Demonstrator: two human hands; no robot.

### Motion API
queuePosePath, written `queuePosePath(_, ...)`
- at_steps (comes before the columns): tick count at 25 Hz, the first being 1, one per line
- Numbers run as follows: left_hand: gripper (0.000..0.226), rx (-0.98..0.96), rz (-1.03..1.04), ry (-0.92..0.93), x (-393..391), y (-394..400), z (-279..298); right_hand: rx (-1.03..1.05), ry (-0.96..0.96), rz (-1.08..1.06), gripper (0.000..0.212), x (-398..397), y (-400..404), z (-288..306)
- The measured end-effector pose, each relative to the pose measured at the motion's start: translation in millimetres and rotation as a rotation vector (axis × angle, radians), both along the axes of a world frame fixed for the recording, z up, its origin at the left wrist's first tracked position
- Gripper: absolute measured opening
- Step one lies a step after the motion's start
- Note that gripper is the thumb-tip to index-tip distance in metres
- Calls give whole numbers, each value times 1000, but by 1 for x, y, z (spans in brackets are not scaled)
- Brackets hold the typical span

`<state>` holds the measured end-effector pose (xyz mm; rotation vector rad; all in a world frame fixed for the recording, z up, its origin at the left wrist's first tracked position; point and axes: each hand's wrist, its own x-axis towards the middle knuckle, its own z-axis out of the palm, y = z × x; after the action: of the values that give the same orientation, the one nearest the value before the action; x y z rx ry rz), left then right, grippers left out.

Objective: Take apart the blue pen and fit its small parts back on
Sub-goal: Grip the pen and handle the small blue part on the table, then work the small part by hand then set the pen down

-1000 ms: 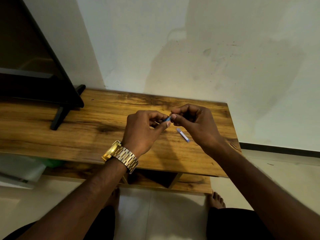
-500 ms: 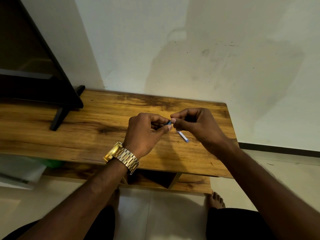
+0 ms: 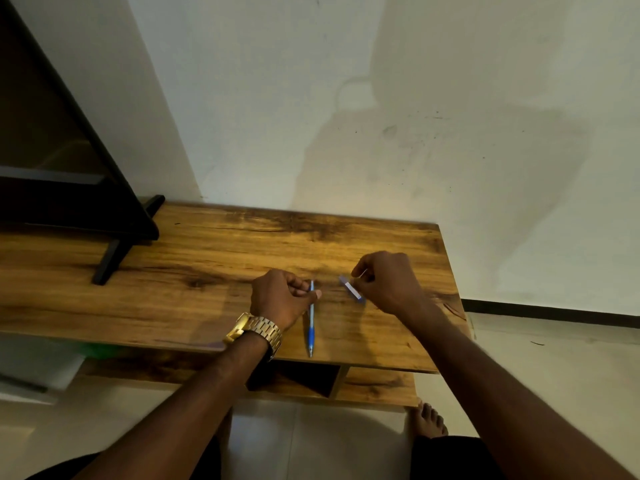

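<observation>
The blue pen [image 3: 311,323] lies on the wooden table [image 3: 214,271], its tip pointing at the front edge. My left hand [image 3: 282,299], with a gold watch on the wrist, pinches the pen's far end between thumb and fingers. A short blue and white pen part [image 3: 352,292] rests on the table just right of the pen. My right hand [image 3: 386,282] hovers beside that part, fingertips pinched on a thin pale piece [image 3: 362,274] too small to identify.
A black TV [image 3: 69,168] stands on its foot [image 3: 110,258] at the table's left. The wall rises right behind the table. A lower shelf [image 3: 374,386] sits under the top, and a bare foot [image 3: 427,420] rests on the tiled floor below.
My hands were together in the air on the pen. Now they are apart: the left has brought the pen down onto the table, and the right has drawn away rightwards with a thin piece.
</observation>
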<state>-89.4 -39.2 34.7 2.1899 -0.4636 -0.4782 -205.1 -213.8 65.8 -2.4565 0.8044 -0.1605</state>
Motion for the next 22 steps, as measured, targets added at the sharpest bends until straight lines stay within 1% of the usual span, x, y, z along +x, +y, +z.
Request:
queuePosePath(3, 30, 63, 10, -25, -3, -7, -6, -13, 92, 11, 23, 3, 0, -11)
queuePosePath(7, 35, 106, -25, -162, -1, -7, -1, -9, 132, -17, 18, 5, -4, -18)
queuePosePath(10, 24, 53, -25, -344, 25, 6, 18, -26, 128, -31, 17, 5, -7, -19)
queuePosePath(12, 14, 92, -57, -454, 49, 21, 28, -43, 123, -45, 19, 6, -7, -21)
queuePosePath(14, 9, 203, -149, -471, 63, 35, 27, -39, 124, -54, 20, 8, -5, -26)
queuePosePath(16, 17, 298, -254, -452, 60, 42, 17, -42, 142, -55, 24, 10, 0, -31)
queuePosePath(17, 20, 314, -289, -440, 56, 42, 12, -52, 150, -63, 25, 12, 2, -34)
queuePosePath(22, 28, 395, -290, -454, 51, 33, 1, -136, 172, -91, 20, 16, 4, -45)
